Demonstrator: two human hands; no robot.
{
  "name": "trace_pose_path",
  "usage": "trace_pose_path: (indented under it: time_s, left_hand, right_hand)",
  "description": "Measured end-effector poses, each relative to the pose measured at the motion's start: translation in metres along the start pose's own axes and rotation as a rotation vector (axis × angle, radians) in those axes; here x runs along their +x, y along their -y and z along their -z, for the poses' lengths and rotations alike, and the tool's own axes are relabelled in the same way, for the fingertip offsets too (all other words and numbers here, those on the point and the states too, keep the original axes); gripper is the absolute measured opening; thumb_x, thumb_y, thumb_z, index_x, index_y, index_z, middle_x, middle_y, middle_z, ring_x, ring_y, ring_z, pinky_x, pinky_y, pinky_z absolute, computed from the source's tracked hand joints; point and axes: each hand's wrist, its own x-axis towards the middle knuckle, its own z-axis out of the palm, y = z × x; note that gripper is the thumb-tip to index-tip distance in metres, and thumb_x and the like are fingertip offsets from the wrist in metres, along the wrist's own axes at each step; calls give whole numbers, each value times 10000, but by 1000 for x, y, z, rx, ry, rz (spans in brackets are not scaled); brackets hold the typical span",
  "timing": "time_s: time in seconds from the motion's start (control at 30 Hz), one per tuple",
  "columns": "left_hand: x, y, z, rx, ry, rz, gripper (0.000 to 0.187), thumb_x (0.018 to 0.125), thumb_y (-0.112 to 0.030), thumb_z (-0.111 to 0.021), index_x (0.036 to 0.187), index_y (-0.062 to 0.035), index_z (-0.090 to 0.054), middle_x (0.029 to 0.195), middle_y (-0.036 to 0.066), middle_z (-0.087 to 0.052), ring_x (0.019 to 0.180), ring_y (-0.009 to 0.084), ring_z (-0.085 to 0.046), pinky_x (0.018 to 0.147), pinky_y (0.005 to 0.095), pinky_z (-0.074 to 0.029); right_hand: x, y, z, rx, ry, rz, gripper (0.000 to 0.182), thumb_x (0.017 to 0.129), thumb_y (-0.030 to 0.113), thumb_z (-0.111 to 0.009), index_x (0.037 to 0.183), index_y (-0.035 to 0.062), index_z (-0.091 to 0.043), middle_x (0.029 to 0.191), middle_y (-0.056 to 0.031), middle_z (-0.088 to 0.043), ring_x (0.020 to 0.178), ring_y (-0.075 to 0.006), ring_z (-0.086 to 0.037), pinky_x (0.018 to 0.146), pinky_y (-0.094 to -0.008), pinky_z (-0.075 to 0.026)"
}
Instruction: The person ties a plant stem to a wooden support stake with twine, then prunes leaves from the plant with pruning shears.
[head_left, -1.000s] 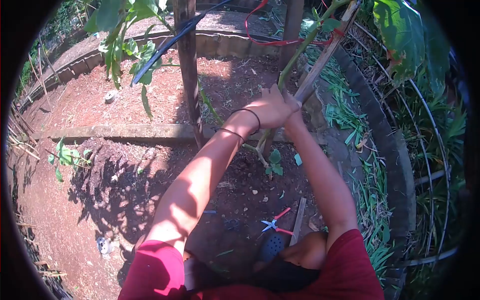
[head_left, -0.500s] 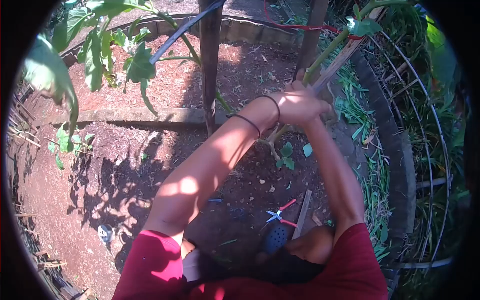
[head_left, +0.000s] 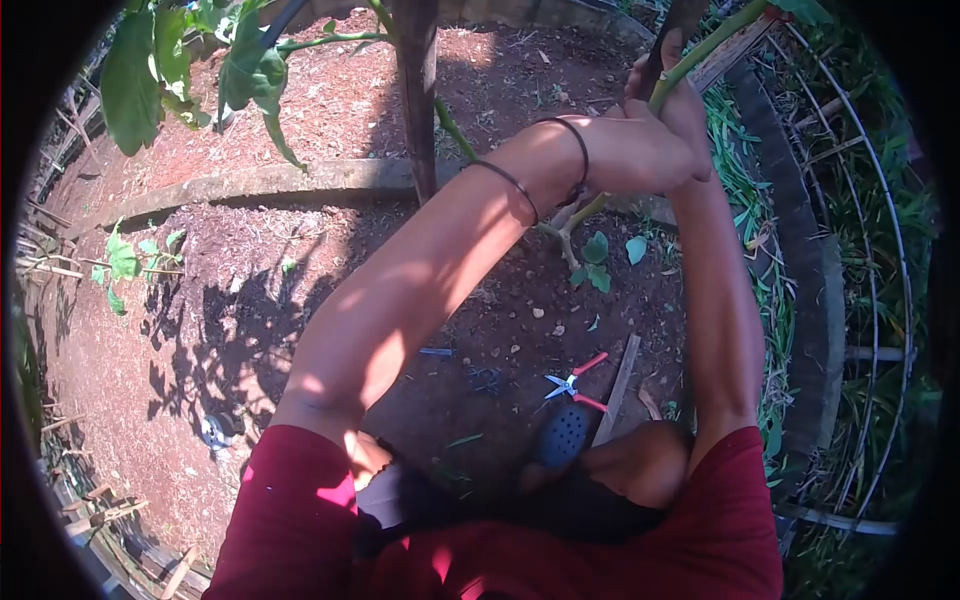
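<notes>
A thick green plant stem slants down past a dark wooden stake, and both run into my grip. My left hand, with dark bands at the wrist, reaches across to the right and is closed around the stem; its fingertips are partly hidden. Behind it, my right hand has its fingers curled around the stake, close against the stem. Below the hands, the stem's lower part comes out and meets the soil beside a small leafy shoot.
Pruning shears with red handles lie on the soil by a wooden strip and my blue clog. Another upright post stands left of my hands. Large leaves hang at upper left. A curved border edges the bed.
Both hands have moved up and to the right in view, along the stem and stake. The view has shifted, so the ground and shears appear higher.
</notes>
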Motion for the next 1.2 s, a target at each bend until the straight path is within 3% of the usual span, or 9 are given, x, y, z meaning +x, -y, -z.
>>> trace_pose_path:
  time_s: [0.13, 0.2, 0.3, 0.33, 0.47, 0.57, 0.63, 0.93, 1.2]
  left_hand:
    - [-10, -5, 15, -84, 188, -218, 543, 916, -472, -633, 901, 71, -610, 781, 78, -541, 718, 195, -549, 622, 375, -467]
    - [-5, -12, 13, 25, 106, 80, 561, 893, -454, -664, 916, 102, -600, 767, 89, -554, 707, 192, -555, 606, 369, -464]
    - [0, -6, 6, -30, 17, 57, 629, 853, -457, -703, 1009, 138, -569, 824, 143, -595, 731, 208, -582, 648, 376, -508]
    - [-2, -8, 11, -55, 163, 151, 1085, 804, -595, -664, 1489, 121, -223, 1462, 327, -365, 1370, 447, -412, 1123, 487, -376]
    - [2, -4, 6, -46, 96, 102, 1059, 837, -503, -684, 1475, 159, -159, 1511, 355, -277, 1423, 450, -339, 1159, 480, -324]
    - [8, -1, 8, -136, 127, 29, 989, 835, -503, -685, 1430, 165, -263, 1384, 322, -458, 1290, 400, -509, 1053, 460, -437]
    - [6, -4, 17, -225, 197, 64, 602, 906, -384, -663, 1232, 77, -453, 1068, 148, -567, 900, 178, -560, 768, 380, -517]
    - [0, 1, 27, -183, 223, 42, 583, 911, -404, -642, 1265, 26, -471, 1013, 95, -563, 854, 159, -564, 735, 357, -518]
    - [-16, -6, 28, -227, 217, -93, 646, 890, -418, -614, 1335, -2, -400, 920, 66, -546, 795, 151, -532, 719, 323, -488]
  right_hand:
    - [5, 8, 8, 40, 26, -6, 545, 908, 620, -631, 900, 76, -600, 775, -7, -586, 694, -116, -593, 637, -248, -513]
    - [2, 8, 7, 50, 30, -11, 538, 913, 613, -631, 897, 76, -598, 773, -7, -585, 687, -114, -588, 632, -249, -510]
    - [-1, 21, 0, 51, -27, -4, 533, 921, 608, -628, 888, 77, -593, 769, -10, -582, 674, -110, -577, 619, -253, -497]
    - [-1, 23, -4, 55, -82, -40, 535, 925, 610, -624, 882, 78, -589, 767, -14, -580, 667, -108, -571, 612, -255, -488]
    - [-3, 42, -7, 58, -67, 43, 554, 929, 629, -606, 888, 77, -587, 768, -26, -580, 659, -122, -571, 612, -263, -470]
    - [-5, 47, 0, -1, -30, -7, 566, 944, 638, -571, 914, 73, -591, 769, -29, -583, 662, -136, -575, 627, -279, -474]
    - [-1, 35, 5, -44, 37, -63, 550, 992, 613, -499, 960, 72, -594, 794, -31, -598, 711, -139, -590, 639, -301, -481]
    - [-10, -34, 22, -81, 157, 87, 393, 1036, 431, -546, 1195, 74, -509, 1048, -61, -607, 876, -121, -588, 799, -309, -501]
    - [-5, -93, 43, -14, 236, 225, 250, 1058, 331, -533, 1072, 83, -562, 898, 6, -576, 821, -88, -563, 731, -287, -478]
